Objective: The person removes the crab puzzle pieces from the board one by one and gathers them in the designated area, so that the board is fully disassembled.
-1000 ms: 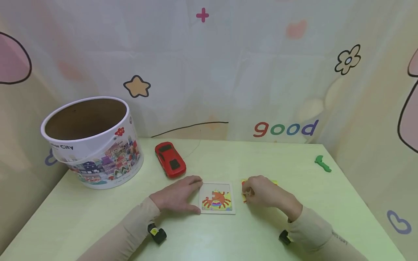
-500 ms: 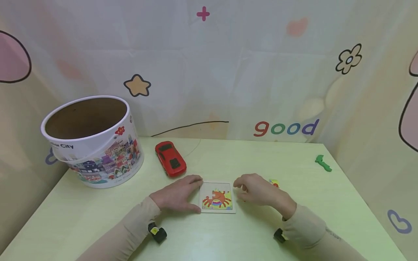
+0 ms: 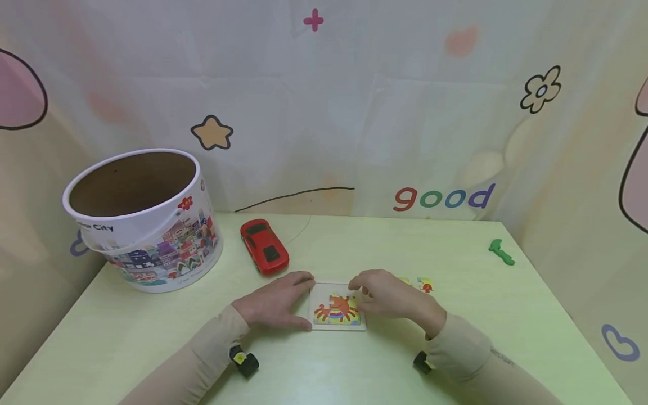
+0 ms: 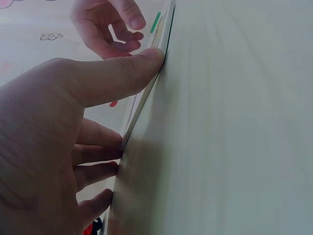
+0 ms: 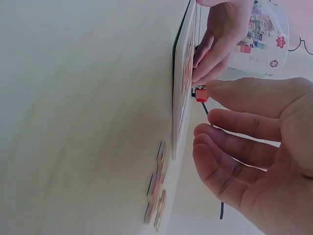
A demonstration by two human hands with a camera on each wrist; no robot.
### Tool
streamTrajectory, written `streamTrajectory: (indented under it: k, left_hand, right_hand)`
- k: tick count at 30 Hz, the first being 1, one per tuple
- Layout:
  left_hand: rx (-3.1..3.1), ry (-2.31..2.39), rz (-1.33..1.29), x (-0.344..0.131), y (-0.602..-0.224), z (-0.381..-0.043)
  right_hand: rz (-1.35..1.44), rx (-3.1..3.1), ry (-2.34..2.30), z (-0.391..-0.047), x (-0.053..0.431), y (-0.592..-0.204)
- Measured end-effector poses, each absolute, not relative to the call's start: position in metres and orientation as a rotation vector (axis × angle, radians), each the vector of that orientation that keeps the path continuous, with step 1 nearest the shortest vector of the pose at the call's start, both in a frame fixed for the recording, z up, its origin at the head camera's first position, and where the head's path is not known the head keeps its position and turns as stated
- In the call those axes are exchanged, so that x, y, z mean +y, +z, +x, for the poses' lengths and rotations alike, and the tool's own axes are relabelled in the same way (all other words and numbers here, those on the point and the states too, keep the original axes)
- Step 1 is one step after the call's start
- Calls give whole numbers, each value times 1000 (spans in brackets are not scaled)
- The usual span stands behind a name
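A small wooden puzzle tray (image 3: 338, 329) lies flat on the table. Crab puzzle pieces (image 3: 340, 315) fill its lower and right part, while bare tray floor shows along the top and upper left. My left hand (image 3: 275, 301) grips the tray's left side, thumb at the near corner and fingers at the far corner. Over the tray's right edge hovers my right hand (image 3: 392, 295), its fingers loosely bent; in the right wrist view, I see nothing between thumb and fingers. Loose puzzle pieces (image 5: 156, 191) lie right of the tray, partly behind the right hand in the head view.
A red toy car (image 3: 264, 246) stands behind my left hand. The large printed bucket (image 3: 167, 247) takes up the back left. At the far right lies a small green toy tool (image 3: 501, 252). A patterned curtain (image 3: 304, 112) rises behind the table.
My right hand has moved left from the loose pieces to the tray's right edge, uncovering some pieces behind it. My left hand stays at the tray.
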State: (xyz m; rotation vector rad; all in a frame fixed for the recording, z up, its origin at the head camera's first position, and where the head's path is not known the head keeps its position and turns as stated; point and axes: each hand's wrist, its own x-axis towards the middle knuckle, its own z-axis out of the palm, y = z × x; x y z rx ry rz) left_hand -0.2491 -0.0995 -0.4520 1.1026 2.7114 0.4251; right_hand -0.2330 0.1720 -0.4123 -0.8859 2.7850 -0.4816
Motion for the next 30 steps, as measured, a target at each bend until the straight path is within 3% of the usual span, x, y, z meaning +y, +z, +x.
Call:
streamTrajectory:
  k: [30]
  left_hand:
    - [2706,410,1120,-101,-451,-250]
  right_hand:
    - [-986,2719,-425,-237,145,-411]
